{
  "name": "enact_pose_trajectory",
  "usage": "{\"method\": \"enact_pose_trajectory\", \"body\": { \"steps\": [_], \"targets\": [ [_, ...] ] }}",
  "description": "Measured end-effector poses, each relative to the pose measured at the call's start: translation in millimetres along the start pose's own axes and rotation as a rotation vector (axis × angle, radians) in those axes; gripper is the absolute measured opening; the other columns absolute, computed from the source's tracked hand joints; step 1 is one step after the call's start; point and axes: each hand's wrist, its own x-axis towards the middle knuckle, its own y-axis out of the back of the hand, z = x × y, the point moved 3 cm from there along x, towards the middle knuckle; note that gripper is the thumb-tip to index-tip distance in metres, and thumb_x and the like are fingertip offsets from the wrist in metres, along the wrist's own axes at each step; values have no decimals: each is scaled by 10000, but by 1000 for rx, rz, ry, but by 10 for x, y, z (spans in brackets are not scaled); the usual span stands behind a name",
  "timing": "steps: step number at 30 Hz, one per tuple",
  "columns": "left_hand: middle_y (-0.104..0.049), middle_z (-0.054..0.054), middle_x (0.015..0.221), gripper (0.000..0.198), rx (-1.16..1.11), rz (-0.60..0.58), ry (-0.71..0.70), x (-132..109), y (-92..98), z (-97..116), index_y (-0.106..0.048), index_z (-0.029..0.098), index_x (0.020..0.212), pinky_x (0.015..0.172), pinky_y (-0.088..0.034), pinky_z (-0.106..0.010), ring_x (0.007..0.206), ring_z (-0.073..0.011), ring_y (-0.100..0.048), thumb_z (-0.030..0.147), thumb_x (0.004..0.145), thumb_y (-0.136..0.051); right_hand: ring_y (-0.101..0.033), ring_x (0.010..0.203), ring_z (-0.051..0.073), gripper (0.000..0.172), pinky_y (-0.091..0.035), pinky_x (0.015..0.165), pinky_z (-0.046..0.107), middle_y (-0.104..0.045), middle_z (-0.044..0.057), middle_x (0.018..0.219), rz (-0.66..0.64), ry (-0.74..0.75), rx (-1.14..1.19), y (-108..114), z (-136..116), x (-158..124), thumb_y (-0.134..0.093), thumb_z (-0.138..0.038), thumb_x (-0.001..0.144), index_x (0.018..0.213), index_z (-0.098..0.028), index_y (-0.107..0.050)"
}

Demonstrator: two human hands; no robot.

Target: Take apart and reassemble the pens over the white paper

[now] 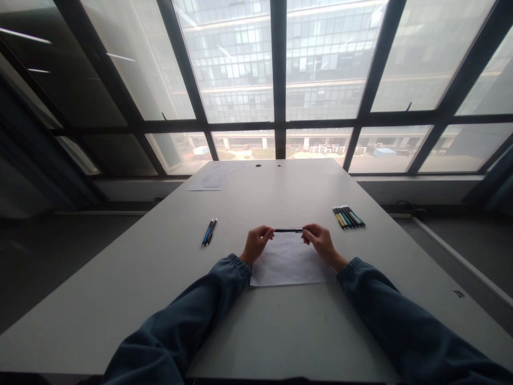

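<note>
A dark pen (pixel 288 230) is held level between both hands, just above a white sheet of paper (pixel 287 262) on the grey table (pixel 160 278). My left hand (pixel 256 243) pinches the pen's left end with curled fingers. Its right end is gripped the same way by my right hand (pixel 320 241). Both forearms wear dark blue sleeves and rest toward the table's near edge.
Two pens (pixel 209 232) lie together left of the paper. A row of several pens (pixel 348 217) lies at the right. Another sheet (pixel 206 182) sits at the far left corner, two small dark spots (pixel 258 165) at the far edge. Large windows stand beyond.
</note>
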Motion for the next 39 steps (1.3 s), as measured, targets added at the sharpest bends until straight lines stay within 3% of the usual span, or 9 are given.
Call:
{"method": "enact_pose_trajectory", "body": {
  "steps": [22,28,34,39],
  "targets": [
    [-725,-53,731,358,-23,-12,7,6,-14,-6,-724,155,779,673,-534,-278,675,-161,-665,475,894,-609,-572,526,134,369,-447,497,272,-679,29,640,14,-3,26,21,-10,-8,-777,-484,722,863,-160,-672],
    [-757,-70,895,353,-9,36,-37,28,-26,8,-723,180,1097,693,-546,-294,760,-171,-683,422,840,-697,-574,538,137,383,-457,499,272,-685,37,651,43,-28,41,62,14,-7,-772,-496,721,870,-154,-683],
    [-751,-57,870,192,89,65,-122,10,-27,41,-748,200,924,684,-543,-302,751,-172,-670,366,845,-692,-574,536,135,371,-460,489,266,-690,42,656,38,-31,41,78,77,-6,-771,-482,731,882,-151,-696],
    [-758,-51,857,201,119,50,-100,5,-31,29,-750,208,903,688,-544,-313,744,-182,-675,389,850,-683,-569,523,136,382,-449,462,263,-693,56,658,44,-32,28,82,68,-22,-752,-518,745,831,-149,-703]
  ]
}}
